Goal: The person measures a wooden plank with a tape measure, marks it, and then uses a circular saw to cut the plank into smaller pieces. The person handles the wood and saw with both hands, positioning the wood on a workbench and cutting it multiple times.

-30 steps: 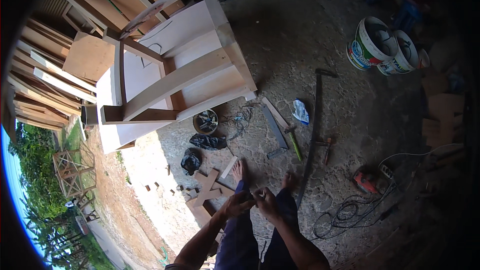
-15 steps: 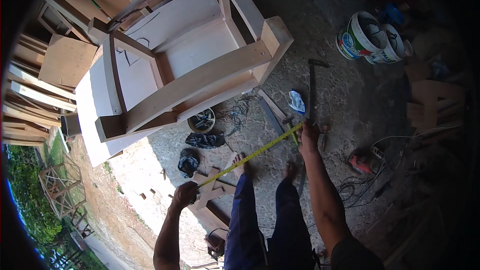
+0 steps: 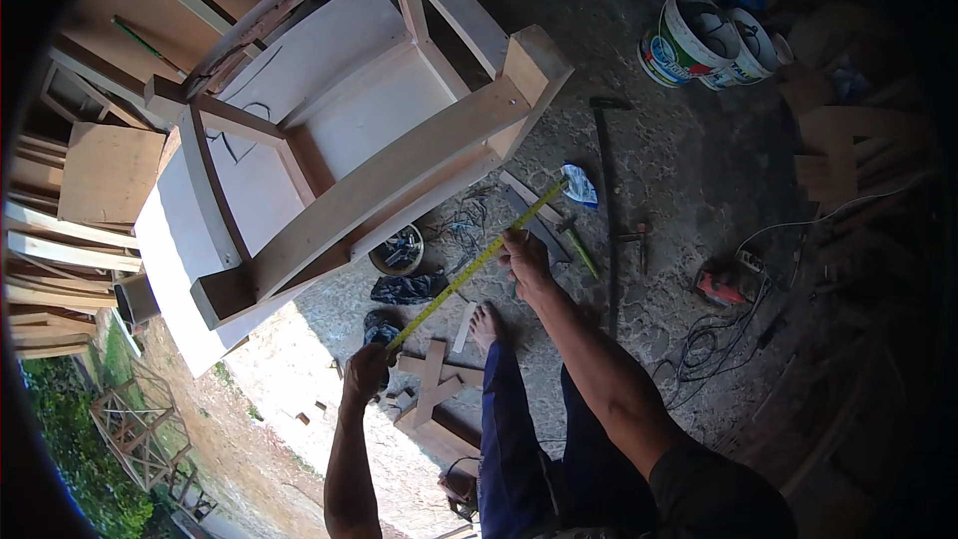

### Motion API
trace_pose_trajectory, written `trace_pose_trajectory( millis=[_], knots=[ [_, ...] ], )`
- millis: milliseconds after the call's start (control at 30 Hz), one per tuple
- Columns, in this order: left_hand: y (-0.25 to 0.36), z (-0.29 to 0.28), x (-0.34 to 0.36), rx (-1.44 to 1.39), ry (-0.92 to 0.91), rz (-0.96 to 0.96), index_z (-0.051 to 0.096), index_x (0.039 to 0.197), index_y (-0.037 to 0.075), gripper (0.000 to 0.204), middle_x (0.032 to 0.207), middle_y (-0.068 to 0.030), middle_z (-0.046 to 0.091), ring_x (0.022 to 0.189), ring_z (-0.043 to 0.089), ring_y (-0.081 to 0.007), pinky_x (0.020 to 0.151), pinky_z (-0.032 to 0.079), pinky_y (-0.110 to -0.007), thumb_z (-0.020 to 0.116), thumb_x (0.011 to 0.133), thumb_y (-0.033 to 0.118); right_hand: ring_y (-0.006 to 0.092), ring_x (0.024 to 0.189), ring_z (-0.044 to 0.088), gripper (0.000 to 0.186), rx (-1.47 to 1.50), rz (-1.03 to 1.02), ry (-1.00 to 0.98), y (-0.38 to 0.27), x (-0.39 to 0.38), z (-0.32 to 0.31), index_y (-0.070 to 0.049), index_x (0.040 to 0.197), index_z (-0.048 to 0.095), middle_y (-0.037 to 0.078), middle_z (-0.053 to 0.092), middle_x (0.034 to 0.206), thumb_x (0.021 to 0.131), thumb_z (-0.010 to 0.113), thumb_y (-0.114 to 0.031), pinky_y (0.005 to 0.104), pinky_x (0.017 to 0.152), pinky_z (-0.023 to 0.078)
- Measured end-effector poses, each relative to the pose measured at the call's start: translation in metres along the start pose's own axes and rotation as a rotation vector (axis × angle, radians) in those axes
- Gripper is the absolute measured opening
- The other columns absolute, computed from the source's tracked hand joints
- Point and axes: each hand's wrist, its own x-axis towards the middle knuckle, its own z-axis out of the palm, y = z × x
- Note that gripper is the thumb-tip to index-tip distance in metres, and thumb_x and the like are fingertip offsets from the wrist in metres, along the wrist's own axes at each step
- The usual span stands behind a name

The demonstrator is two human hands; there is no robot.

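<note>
A yellow tape measure blade (image 3: pixel 454 286) stretches slantwise between my hands. My left hand (image 3: pixel 369 371) is closed around its lower end; the case is hidden in the fist. My right hand (image 3: pixel 525 262) pinches the blade farther up, and the free end sticks out beyond the fingers toward a blue-white packet (image 3: pixel 579 186) on the floor. A small greenish thing shows by the right fingers, too small to name. Ahead stands a wooden frame (image 3: pixel 389 180) with curved rails and a pale panel (image 3: pixel 359 90), apart from both hands.
On the floor lie a green-handled hammer (image 3: pixel 581 252), a long dark bar (image 3: pixel 607 210), a red power tool (image 3: pixel 720 284) with cables, wood offcuts (image 3: pixel 434 384) and a bowl of hardware (image 3: pixel 399 250). Buckets (image 3: pixel 689 38) stand far right; boards (image 3: pixel 110 175) lean at left.
My right hand has slid left and down along the blade, closer to my left hand, leaving the blade's end sticking out past it. The whole view has shifted slightly.
</note>
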Motion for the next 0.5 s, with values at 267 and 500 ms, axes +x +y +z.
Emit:
trace_pose_trajectory(
  millis=[267,500],
  knots=[
    [0.018,0.013,0.005,-0.018,-0.062,-0.056,0.068,0.096,0.003,0.019,0.067,-0.0059,0.059,0.062,0.053,-0.0087,0.054,0.044,-0.032,0.059,0.096,0.020,0.0095,0.062,0.054,0.030,-0.023,0.013,-0.114,0.004,0.011,0.011,-0.009,0.095,0.062,0.003,0.063,0.083,0.093,0.066,-0.038,0.0245,0.046,0.039],
    [0.094,0.048,0.056,0.585,-0.046,0.108,0.063,0.089,0.009,0.023,0.087,-0.0170,0.065,0.083,0.064,-0.0420,0.069,0.050,-0.052,0.049,0.096,0.025,0.0124,0.063,0.059,0.040,-0.154,0.019,-0.271,0.083,-0.065,-0.028,-0.001,0.102,0.062,0.009,0.067,0.087,0.096,0.060,-0.041,0.0247,0.047,0.044]
  ],
)
